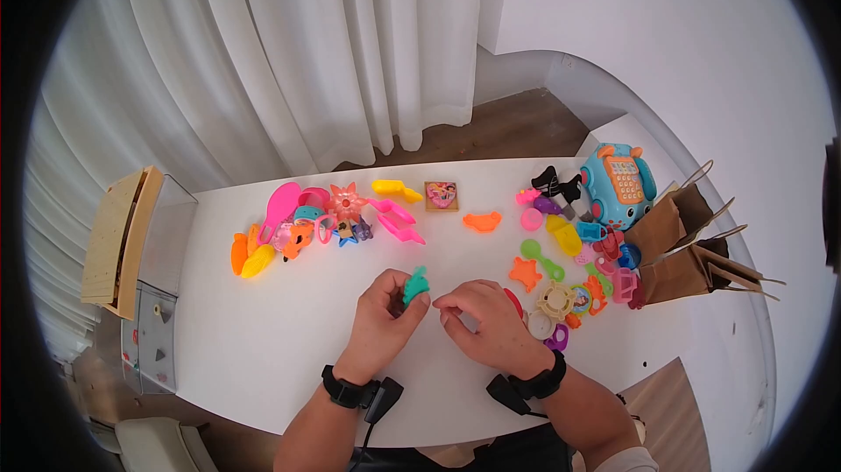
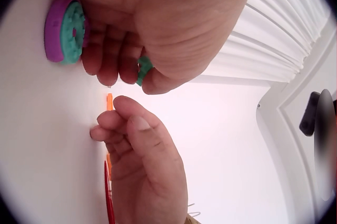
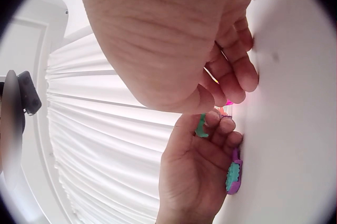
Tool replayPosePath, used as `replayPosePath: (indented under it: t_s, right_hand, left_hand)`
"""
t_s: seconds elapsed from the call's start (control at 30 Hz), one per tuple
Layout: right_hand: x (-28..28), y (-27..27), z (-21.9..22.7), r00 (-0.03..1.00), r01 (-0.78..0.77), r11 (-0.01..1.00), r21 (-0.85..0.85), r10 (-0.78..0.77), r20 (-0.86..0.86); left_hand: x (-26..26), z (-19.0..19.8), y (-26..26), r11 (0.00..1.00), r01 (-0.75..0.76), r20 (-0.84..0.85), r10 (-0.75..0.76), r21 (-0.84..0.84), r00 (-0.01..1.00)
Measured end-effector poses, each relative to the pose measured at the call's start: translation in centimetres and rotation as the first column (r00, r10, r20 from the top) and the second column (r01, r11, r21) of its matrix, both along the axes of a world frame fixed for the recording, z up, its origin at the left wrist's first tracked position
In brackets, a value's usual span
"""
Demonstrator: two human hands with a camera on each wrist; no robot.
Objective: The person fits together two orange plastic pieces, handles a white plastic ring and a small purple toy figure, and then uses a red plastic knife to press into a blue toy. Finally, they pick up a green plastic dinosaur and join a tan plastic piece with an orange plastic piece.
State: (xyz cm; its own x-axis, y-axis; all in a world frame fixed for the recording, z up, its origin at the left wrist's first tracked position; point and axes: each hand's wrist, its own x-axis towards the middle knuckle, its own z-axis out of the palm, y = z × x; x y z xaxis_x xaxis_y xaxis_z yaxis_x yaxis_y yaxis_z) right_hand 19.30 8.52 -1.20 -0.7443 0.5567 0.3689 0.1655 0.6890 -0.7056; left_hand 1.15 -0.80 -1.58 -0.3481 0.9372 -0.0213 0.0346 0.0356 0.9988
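Forearms, head view: the left forearm (image 1: 320, 433) and right forearm (image 1: 596, 415) lay nearest the camera, reaching in over the near edge of the white table (image 1: 254, 341). Each wrist bore a black strap.
Left hand: this hand (image 1: 383, 319) gripped a small green toy (image 1: 414, 286) between thumb and fingers, above the middle of the table.
Right hand: this hand (image 1: 492, 327) was loosely curled, fingertips near the left hand; no object was observed in it.
Far edge: a yellow scoop (image 1: 396, 190) and a small box (image 1: 441, 196) lay near it; an orange toy (image 1: 482, 222) lay nearer the middle.
Left part: coloured toys were grouped towards the far left corner, among them a pink paddle (image 1: 281, 207).
Right part: a toy telephone (image 1: 620, 187) stood at the far right corner; paper bags (image 1: 674, 231) stood along the right edge, beside an assortment of toys.
Purple-and-teal piece, left wrist view: this piece (image 2: 68, 37) lay beside the left hand's fingers; the green toy was mostly covered by that hand.
Right fingers, left wrist view: curved and relaxed, just below the left hand in the picture.
Grip, right wrist view: the green toy showed at the left thumb and fingers, the purple-and-teal piece near the same hand.
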Motion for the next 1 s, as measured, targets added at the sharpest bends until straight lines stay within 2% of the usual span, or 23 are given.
replayPosePath:
  t_s: [0.1, 0.43, 0.5, 0.53, 0.6, 0.73, 0.8, 1.0]
  right_hand:
    - [0.0, 0.0, 0.0, 1.0, 0.009, 1.0, -0.008, -0.009, -0.011]
    - [0.0, 0.0, 0.1, 1.0, 0.016, 1.0, -0.015, -0.016, -0.012]
    - [0.0, -0.1, 0.2, 1.0, 0.021, 1.0, -0.017, -0.021, -0.017]
    - [0.0, -0.1, 0.3, 0.999, 0.025, 1.0, -0.018, -0.026, -0.021]
    - [0.0, -0.1, 0.2, 1.0, 0.025, 0.999, -0.025, -0.025, -0.019]
    - [0.0, -0.1, 0.0, 0.999, 0.026, 0.999, -0.028, -0.026, -0.018]
    - [0.0, -0.1, 0.0, 0.999, 0.025, 0.999, -0.026, -0.025, -0.02]
    - [0.0, -0.1, 0.0, 0.999, 0.027, 0.999, -0.018, -0.028, -0.022]
  left_hand:
    - [0.1, 0.5, 0.0, 1.0, -0.004, -0.063, 0.003, -0.026, 0.998]
    - [0.2, 0.2, 0.1, 1.0, -0.016, -0.021, 0.015, -0.026, 1.0]
    - [0.4, 0.1, 0.2, 0.995, -0.032, -0.028, 0.035, 0.098, 0.999]
    - [0.3, -0.3, 0.2, 0.995, -0.032, -0.028, 0.035, 0.098, 0.999]
    - [0.1, -1.1, 0.2, 0.985, -0.035, 0.019, 0.032, 0.169, 0.999]
    - [0.4, -0.2, 0.1, 0.991, -0.068, 0.147, 0.051, 0.116, 0.988]
    - [0.2, 0.0, 0.0, 0.997, -0.073, -0.013, 0.073, -0.015, 0.997]
    - [0.3, -0.3, 0.0, 0.998, -0.067, -0.125, 0.067, 0.003, 0.99]
